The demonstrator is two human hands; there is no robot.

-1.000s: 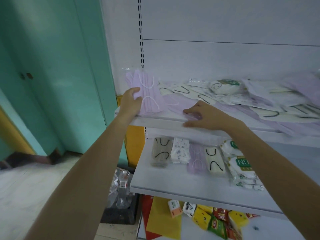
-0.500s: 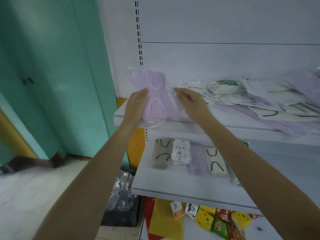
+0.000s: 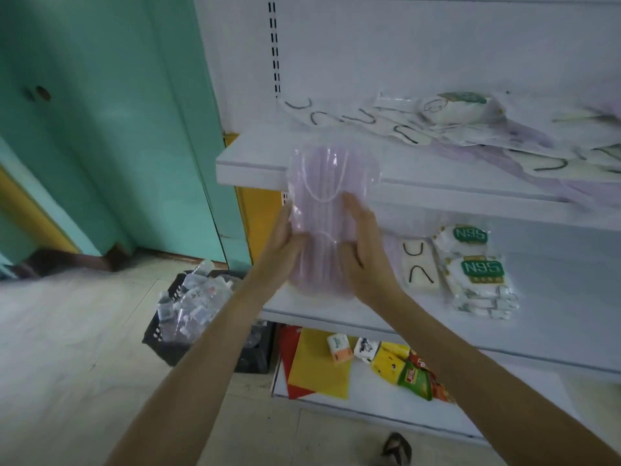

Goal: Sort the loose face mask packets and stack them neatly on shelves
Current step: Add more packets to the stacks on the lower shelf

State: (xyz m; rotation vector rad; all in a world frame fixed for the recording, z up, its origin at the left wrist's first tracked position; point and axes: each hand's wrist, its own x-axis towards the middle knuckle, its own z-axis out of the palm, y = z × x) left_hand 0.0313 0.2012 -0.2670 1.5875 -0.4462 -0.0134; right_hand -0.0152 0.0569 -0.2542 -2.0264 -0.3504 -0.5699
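We see a person's two hands gripping one purple mask packet (image 3: 322,210) between them, held upright in front of the shelf unit near the middle of the view. The left hand (image 3: 285,243) is curled round the packet's left edge. The right hand (image 3: 364,253) is closed on the right edge, with its fingers (image 3: 353,210) lying across the clear front. The packet's top crosses the front lip of the upper shelf (image 3: 255,169) and its bottom end hangs over the left part of the middle shelf (image 3: 554,297). We cannot tell whether it touches that shelf.

At two o'clock from the packet, a loose heap of mask packets (image 3: 470,139) sprawls over the upper shelf, white, cream and purple mixed, some with black ear loops. At three o'clock, on the middle shelf, a cream mask packet (image 3: 420,270) with black loops lies flat, and just beside it at its right is a stack of N95 packets (image 3: 477,270).

At five o'clock, on the bottom shelf (image 3: 504,385), we see snack packets (image 3: 403,364) next to a yellow sheet (image 3: 319,368) lying over a red one. At eight o'clock a dark crate (image 3: 168,344) of clear bottles stands on the floor, and a teal door (image 3: 100,129) fills the view at ten o'clock.
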